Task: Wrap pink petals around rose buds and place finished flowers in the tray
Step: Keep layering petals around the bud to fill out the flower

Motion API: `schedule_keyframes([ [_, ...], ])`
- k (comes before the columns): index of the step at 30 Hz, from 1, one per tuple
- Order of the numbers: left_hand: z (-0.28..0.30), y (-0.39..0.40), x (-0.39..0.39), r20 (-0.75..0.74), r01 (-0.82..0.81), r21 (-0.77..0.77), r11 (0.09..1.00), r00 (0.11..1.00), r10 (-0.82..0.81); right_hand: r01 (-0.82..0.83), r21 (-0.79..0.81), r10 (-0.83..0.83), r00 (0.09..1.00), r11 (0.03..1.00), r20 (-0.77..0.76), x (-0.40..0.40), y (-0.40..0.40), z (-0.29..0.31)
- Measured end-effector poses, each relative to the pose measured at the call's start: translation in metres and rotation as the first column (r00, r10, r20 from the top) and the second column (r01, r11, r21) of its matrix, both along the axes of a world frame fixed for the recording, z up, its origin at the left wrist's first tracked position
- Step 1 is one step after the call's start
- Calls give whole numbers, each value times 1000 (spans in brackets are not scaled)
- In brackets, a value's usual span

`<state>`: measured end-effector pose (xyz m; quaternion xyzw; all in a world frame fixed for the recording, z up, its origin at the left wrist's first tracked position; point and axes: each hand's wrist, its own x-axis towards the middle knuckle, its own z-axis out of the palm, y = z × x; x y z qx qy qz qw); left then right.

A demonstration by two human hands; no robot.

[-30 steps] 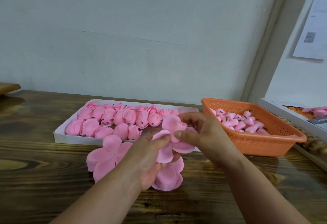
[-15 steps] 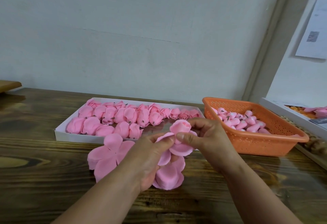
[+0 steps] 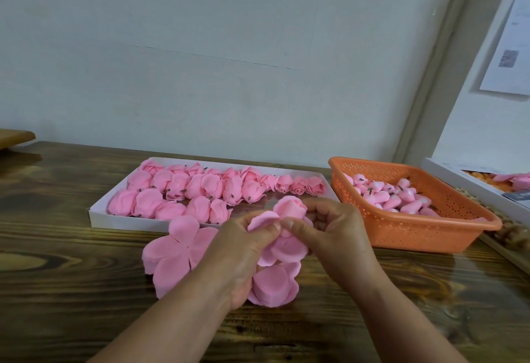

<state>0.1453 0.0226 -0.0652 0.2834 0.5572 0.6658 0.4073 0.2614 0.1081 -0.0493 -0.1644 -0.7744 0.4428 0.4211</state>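
Our left hand (image 3: 243, 251) pinches a loose petal (image 3: 262, 219) between thumb and forefinger, while our right hand (image 3: 329, 228) curls round the rose bud (image 3: 289, 205) – held above the table (image 3: 57, 291), near the front edge of the white tray (image 3: 99, 216). We judge the petals feather-light, soft and easily creased, best taken at the base where they meet. Matte, rounded petal sheets (image 3: 177, 251) lie flat beneath – finished flowers (image 3: 200, 190) fill the tray; an orange perforated basket (image 3: 415, 233) holds more buds
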Motion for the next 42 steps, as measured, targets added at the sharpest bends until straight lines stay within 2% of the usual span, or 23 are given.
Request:
schedule_keyframes([
  [4, -1, 0, 1, -26, -2, -2, 1000, 1000, 2, 93, 4, -93, 996, 996, 18, -1, 1, -1],
  [12, 2, -3, 4, -105, 39, 30, 999, 994, -35, 77, -24, -77, 997, 997, 17, 3, 6, 0],
  [15, 2, -3, 5, -100, 45, 16, 999, 994, -43, 4, -170, 0, 1000, 985, 22, 4, 8, 0],
  [18, 3, -3, 5, -60, 43, 18, 999, 997, -42, -120, -367, 127, 992, 923, -3, 4, 11, -2],
  [22, 5, -4, 3, -9, 69, 11, 998, 998, -69, -182, -442, 204, 979, 878, 2, 5, 14, -3],
  [28, 6, -5, 1, 89, 135, -3, 991, 987, -134, -207, -426, 217, 976, 881, -26, 7, 15, -4],
  [32, 9, -4, 2, 94, 85, 18, 996, 992, -86, -114, -247, 108, 993, 962, -38, 7, 10, -5],
  [36, 11, -4, 3, 83, 83, 5, 997, 993, -84, -105, -160, 100, 994, 981, -39, 8, 10, -6],
  [39, 13, -7, 0, 64, 132, -14, 991, 989, -130, -200, -247, 188, 980, 948, -71, 12, 18, -1],
  [42, 15, -11, -4, 65, 228, -47, 973, 972, -225, -309, -405, 289, 951, 861, -110, 15, 27, 1],
])
